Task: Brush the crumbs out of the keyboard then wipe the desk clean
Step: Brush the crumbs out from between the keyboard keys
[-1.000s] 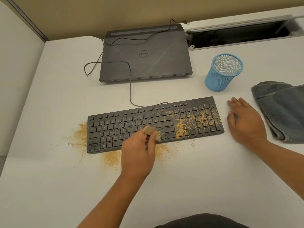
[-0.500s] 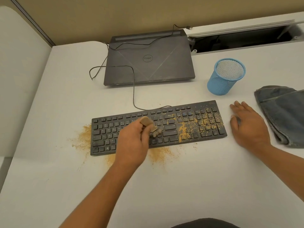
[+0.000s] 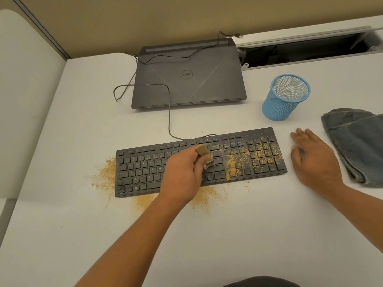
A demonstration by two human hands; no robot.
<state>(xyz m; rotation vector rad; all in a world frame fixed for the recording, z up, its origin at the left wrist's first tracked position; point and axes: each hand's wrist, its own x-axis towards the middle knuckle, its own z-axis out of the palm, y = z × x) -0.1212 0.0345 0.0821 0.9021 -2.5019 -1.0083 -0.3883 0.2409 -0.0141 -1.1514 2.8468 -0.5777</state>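
Crumbs (image 3: 234, 162) lie thickest over the right-hand third of your keyboard (image 3: 145, 172), which sits across the middle of the frame on the white desk (image 3: 228, 235); tan grains dust the number pad and the keys just left of it, while the letter keys toward the left of the frame look mostly bare; more of the same powder is spread on the desk off the keyboard's left end and along its lower edge, on either side of your wrist; your left forearm crosses the lower frame, and your left hand (image 3: 182, 177) hangs over the centre of the keyboard, fingers curled round a small tan brush (image 3: 204, 151), of which only a blocky end shows beyond your fingers; whether it touches the keys you cannot tell from this view; your right hand (image 3: 313, 162) rests flat on the desk just right of the keyboard, fingers straight and slightly spread, holding nothing; further right, at the frame's edge, a folded blue-grey cloth (image 3: 358, 146) lies on the desk, near that hand but apart from it; a blue mesh cup (image 3: 284, 100) stands upright above the keyboard's right end; a closed dark laptop (image 3: 188, 88) lies in the upper centre, and a black cable (image 3: 169, 117) runs up from the keyboard's top edge onto its lid; an open hatch (image 3: 306, 48) shows dark in the desk at the upper right.
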